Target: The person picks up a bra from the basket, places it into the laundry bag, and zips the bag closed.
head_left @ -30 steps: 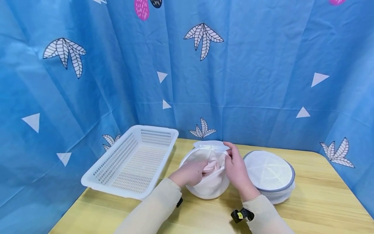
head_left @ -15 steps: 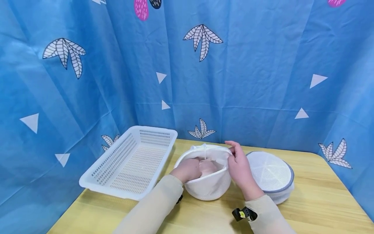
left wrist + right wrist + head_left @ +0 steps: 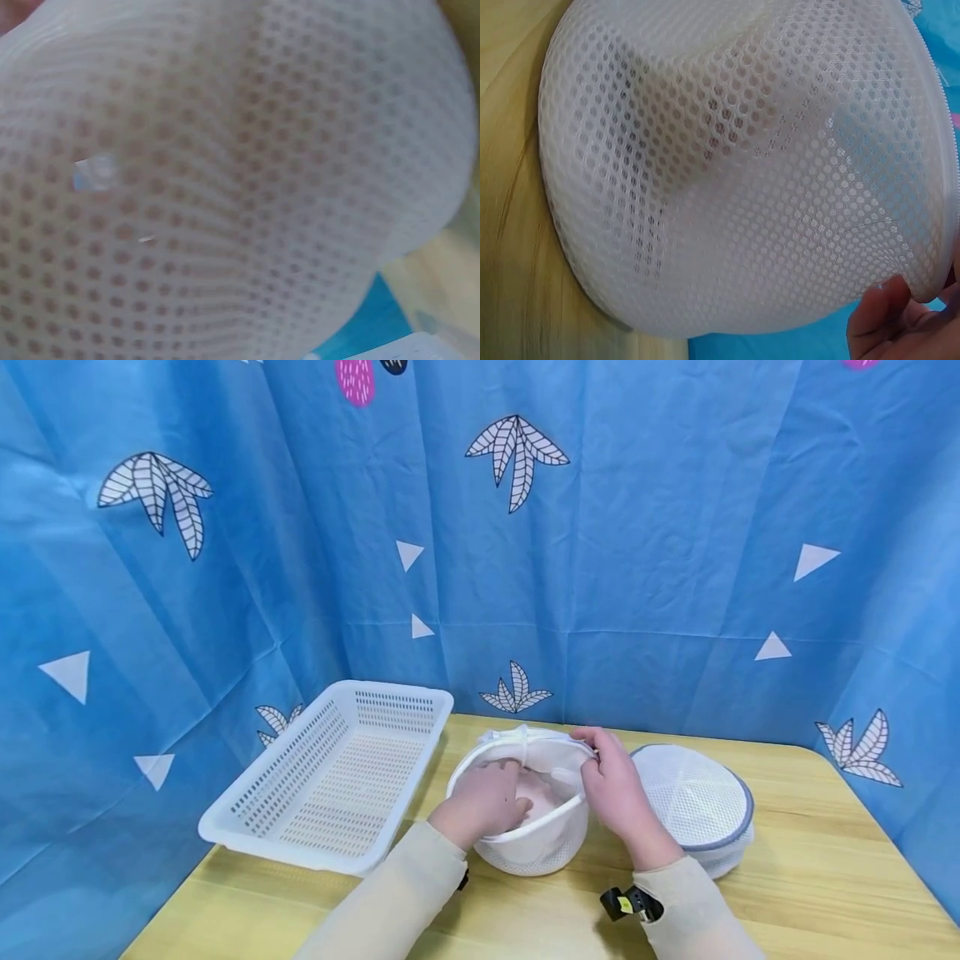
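A round white mesh bag (image 3: 542,850) stands on the table with its mouth open upward; pale pink fabric (image 3: 537,795) lies inside. The left hand (image 3: 489,797) reaches into the mouth at the left, its thumb over the fabric; its fingertips are hidden, so a grip cannot be told. The right hand (image 3: 617,785) pinches the bag's right rim. In the right wrist view the mesh wall (image 3: 780,210) fills most of the picture, with the right hand (image 3: 907,322) at its edge. The left wrist view shows mesh (image 3: 225,180) up close.
A white perforated basket (image 3: 352,781) stands at the left on the wooden table (image 3: 810,827). Right of the right hand is a second mesh bag (image 3: 693,793) with a grey rim, closed on top. A blue patterned curtain (image 3: 637,543) hangs behind and at both sides.
The bag's mouth has become wider and rounder, and the pink fabric sits lower in it. The left hand has shifted slightly left, its thumb now spread; the right hand still holds the rim.
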`<state>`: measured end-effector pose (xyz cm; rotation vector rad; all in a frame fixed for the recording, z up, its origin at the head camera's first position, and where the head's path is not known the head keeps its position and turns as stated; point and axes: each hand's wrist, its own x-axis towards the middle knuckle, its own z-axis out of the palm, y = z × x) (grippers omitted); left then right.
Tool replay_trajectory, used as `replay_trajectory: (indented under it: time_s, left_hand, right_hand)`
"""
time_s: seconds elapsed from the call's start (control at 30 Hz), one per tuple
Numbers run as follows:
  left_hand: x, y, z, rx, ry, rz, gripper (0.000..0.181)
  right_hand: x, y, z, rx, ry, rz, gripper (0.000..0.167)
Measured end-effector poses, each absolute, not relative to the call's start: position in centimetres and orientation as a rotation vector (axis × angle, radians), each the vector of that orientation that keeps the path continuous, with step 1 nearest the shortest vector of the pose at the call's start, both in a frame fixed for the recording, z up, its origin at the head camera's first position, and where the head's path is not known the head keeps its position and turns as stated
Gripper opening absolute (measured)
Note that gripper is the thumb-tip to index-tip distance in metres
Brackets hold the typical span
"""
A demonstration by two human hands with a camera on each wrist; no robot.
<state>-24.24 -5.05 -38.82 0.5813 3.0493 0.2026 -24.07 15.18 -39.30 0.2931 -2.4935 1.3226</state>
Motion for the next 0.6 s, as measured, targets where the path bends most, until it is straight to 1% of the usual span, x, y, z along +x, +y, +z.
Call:
replay_trajectory:
  time_s: [0.1,0.27,0.4,0.6]
  left_hand:
    - [-23.8,-5.0,-37.9,0.632,3.093,0.186,0.050]
    - [-23.5,-5.6,-35.7,0.655,3.193,0.398,0.041]
    - [-23.8,-6.7,-34.7,0.540,3.287,0.570,0.045]
    - [-24.9,-8.8,-35.2,0.310,3.216,0.748,0.054]
  right_hand:
    - [-24.2,15.3,-39.3,0.323,-2.510,1.267,0.041]
    - [-24.4,15.4,-39.4,0.343,-2.531,1.227,0.040]
    - [-24.5,15.5,-39.6,0.333,-2.552,1.244,0.041]
    - [-24.6,16.0,-39.4,0.315,-2.590,1.247,0.043]
